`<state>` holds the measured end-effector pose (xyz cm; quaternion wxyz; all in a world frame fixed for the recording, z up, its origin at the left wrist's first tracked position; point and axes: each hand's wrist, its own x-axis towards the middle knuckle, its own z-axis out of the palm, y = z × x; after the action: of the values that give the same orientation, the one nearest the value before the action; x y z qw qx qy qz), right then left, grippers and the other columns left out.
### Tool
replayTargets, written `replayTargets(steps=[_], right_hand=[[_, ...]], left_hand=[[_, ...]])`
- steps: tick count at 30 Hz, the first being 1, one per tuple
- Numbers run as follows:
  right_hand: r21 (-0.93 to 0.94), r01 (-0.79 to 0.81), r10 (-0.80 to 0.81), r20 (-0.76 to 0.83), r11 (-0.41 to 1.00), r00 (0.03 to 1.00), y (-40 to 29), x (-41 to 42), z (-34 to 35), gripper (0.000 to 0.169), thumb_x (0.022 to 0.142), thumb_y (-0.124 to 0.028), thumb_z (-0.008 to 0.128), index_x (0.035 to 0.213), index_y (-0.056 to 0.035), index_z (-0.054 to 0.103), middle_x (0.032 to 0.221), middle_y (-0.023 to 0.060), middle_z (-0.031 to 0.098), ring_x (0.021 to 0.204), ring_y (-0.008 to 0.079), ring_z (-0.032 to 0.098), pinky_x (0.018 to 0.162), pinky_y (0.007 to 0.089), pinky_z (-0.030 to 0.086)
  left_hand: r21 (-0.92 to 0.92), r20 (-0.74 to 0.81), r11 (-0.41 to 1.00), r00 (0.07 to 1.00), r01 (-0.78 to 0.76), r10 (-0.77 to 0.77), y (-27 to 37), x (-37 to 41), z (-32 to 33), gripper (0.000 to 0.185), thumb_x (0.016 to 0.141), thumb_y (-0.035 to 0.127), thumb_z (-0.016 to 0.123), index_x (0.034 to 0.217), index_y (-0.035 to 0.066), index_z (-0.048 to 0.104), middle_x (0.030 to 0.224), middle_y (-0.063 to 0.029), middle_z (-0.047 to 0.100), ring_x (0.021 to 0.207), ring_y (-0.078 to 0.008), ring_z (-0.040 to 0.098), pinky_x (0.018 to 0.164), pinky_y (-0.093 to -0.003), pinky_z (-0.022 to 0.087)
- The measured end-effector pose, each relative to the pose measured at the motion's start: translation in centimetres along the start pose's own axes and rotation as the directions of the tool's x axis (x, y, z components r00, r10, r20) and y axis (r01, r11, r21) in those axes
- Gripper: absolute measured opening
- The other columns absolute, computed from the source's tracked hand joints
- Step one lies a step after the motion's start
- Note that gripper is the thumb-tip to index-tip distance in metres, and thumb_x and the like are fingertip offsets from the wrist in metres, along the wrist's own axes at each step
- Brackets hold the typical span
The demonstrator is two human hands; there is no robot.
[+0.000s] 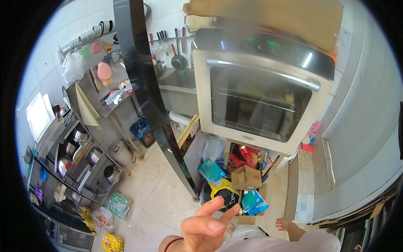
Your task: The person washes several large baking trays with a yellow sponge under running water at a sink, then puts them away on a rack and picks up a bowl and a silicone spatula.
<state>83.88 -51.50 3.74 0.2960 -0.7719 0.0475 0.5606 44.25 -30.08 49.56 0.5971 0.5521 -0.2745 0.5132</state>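
My left hand [204, 225] is raised close to the camera at the bottom middle. Its thumb and fingers are apart with nothing between them, and a red cord circles the wrist. Lower down, beside my body, hangs my right hand [283, 224], small in view, fingers slightly apart and apparently empty. In front of me stands a cream built-in style oven [252, 135] with its glass door [261, 100] closed. A metal handle [264, 74] runs along the door's top, and green characters glow on the black control panel [239, 41]. Neither hand touches the oven.
Under the oven lie an open cardboard box [246, 177], teal packages [211, 170] and red bags [248, 156]. A dark post [148, 78] rises left of it. Farther left, a wire rack [85, 170] holds metal bowls. Yellow egg trays [112, 242] sit on the floor.
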Motion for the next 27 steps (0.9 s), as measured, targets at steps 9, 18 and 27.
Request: replayTargets(steps=[9,18,27], right_hand=[[0.003,-0.029,0.029,-0.026,1.0,0.999,-1.1,-1.6,1.5,0.024,0.087,-0.019,0.051,0.109,-0.0113,0.053,0.109,0.0098,0.055,0.097,0.0287,0.054,0.084,0.0506,0.042],[-0.007,-0.082,0.082,-0.014,0.997,0.997,0.6,-1.9,0.9,0.025,0.089,-0.021,0.05,0.111,-0.0101,0.052,0.113,0.0117,0.052,0.103,0.0313,0.052,0.089,0.0526,0.04],[0.075,-0.086,0.086,-0.01,0.993,0.996,1.2,0.0,-0.2,0.022,0.085,-0.021,0.055,0.105,-0.0129,0.055,0.103,0.007,0.056,0.093,0.0263,0.055,0.08,0.0497,0.044]], left_hand=[[0.0,0.061,1.0,0.998,-0.018,0.018,-0.2,0.0,0.6,0.053,0.079,0.068,0.037,0.076,0.028,0.071,0.144,-0.0093,0.014,0.136,-0.0339,-0.008,0.105,-0.0609,0.007],[0.034,0.049,0.999,0.999,0.011,-0.013,-0.1,1.4,2.1,0.049,0.08,0.065,0.042,0.081,0.025,0.07,0.144,-0.011,0.016,0.136,-0.0364,-0.006,0.103,-0.0632,0.01],[-0.234,-0.526,0.923,0.758,0.307,-0.385,-0.4,-3.6,3.5,0.047,0.082,0.06,0.046,0.088,0.02,0.068,0.142,-0.0121,0.027,0.136,-0.0359,0.002,0.103,-0.0649,0.01]])
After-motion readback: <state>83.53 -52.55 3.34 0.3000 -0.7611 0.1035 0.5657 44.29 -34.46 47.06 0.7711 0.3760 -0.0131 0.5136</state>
